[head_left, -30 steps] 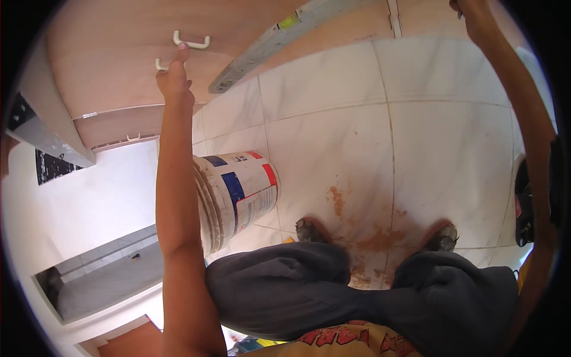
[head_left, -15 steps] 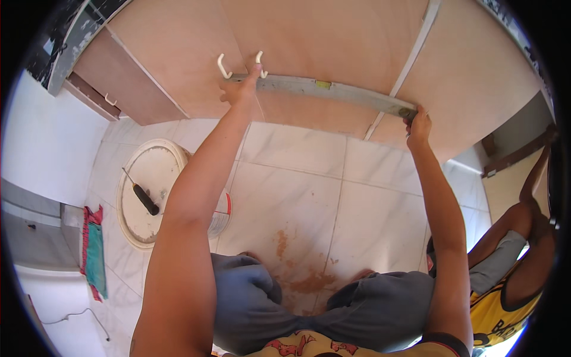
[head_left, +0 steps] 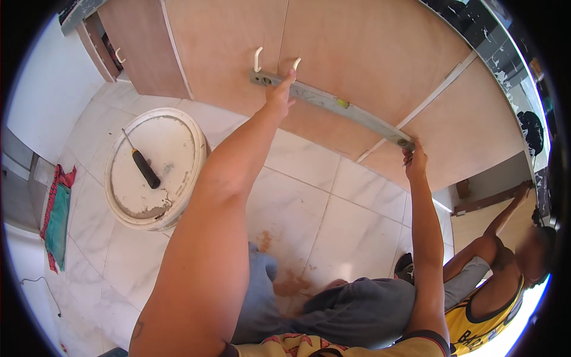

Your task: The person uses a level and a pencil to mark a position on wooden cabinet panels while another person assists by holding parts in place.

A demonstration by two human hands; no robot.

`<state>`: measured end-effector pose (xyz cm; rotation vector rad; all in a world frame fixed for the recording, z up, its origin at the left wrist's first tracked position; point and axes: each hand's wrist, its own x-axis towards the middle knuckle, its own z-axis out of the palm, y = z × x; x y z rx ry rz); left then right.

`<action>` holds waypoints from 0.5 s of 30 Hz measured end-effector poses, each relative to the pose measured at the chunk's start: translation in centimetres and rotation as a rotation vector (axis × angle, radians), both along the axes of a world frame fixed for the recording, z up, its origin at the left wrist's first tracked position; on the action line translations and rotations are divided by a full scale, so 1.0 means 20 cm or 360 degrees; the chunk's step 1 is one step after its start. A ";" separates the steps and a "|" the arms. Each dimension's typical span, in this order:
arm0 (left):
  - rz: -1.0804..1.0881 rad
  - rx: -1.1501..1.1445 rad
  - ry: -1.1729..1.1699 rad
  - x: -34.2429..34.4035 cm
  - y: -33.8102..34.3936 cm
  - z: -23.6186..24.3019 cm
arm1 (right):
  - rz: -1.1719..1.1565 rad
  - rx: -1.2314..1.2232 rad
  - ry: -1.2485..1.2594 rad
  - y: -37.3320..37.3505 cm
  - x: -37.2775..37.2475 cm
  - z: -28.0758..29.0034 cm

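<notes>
A long metal spirit level (head_left: 342, 103) with a green vial lies against light wooden cabinet doors (head_left: 357, 53), just below two white U-shaped handles (head_left: 257, 58). My left hand (head_left: 279, 95) grips it near its left end, thumb up by the right-hand handle, some fingertips showing below the level. My right hand (head_left: 416, 157) is closed on the level’s right end, which sits lower in the picture. Below and left stands a white bucket (head_left: 186, 202) with a stained lid, on which a screwdriver (head_left: 144, 166) with a black-and-yellow handle lies.
A co-worker (head_left: 485, 309) in a yellow top crouches at my right. A teal and red cloth (head_left: 57, 220) lies at the far left near a thin cord (head_left: 41, 285). The tiled floor (head_left: 315, 196) has brown stains. A narrower cabinet door (head_left: 137, 53) stands at upper left.
A second ago my right hand was raised at the upper right; it came down onto the level’s right end. The view has since turned, with the level now sloping down to the right.
</notes>
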<state>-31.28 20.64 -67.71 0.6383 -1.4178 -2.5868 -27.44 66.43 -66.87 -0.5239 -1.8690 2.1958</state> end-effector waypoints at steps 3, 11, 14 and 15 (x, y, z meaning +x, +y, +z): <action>0.0071 0.0053 0.0141 0.00 0.01 -0.02 | 0.0112 0.0074 -0.0062 0.04 -0.01 -0.02; 0.0276 0.0108 0.0059 -0.01 0.17 0.00 | 0.0328 0.0258 -0.0236 0.16 0.02 0.06; 0.0238 0.0113 0.0172 -0.06 0.11 -0.05 | 0.0486 0.0480 -0.0402 0.13 -0.01 0.09; 0.0268 0.0115 0.0159 -0.07 0.10 -0.07 | 0.0519 0.0499 -0.0439 0.15 0.00 0.07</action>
